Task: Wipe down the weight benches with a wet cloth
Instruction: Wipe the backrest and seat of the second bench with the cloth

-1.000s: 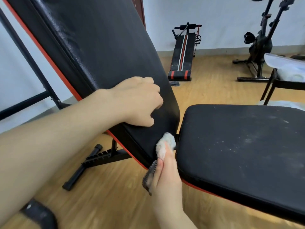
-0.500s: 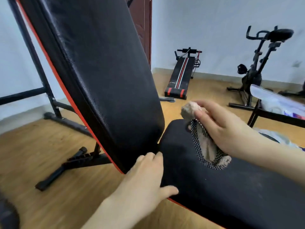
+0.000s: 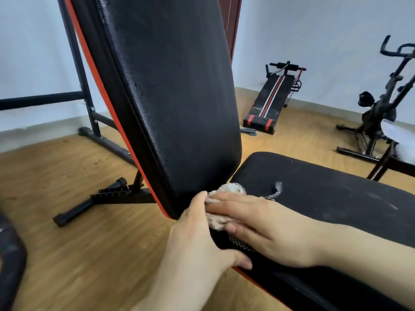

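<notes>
A black weight bench with red trim fills the view: its backrest (image 3: pixel 170 97) stands tilted up, its seat pad (image 3: pixel 325 194) lies flat to the right, dusty on top. A beige cloth (image 3: pixel 226 191) with a mesh side lies at the seat's near-left end, by the gap under the backrest. My right hand (image 3: pixel 265 225) lies flat on the cloth with straight fingers, pressing it onto the seat. My left hand (image 3: pixel 197 241) rests on the seat's left edge, fingertips touching the cloth, thumb along the red trim.
A sit-up bench (image 3: pixel 269 102) lies on the wooden floor by the far wall. An exercise bike (image 3: pixel 377 108) stands at the right. A black rack frame (image 3: pixel 89 122) rises behind the backrest. A dark object (image 3: pixel 9 254) sits at the left edge.
My right hand has come down from the air and laid the cloth flat on the seat's near end. My left hand slid up to the cloth.
</notes>
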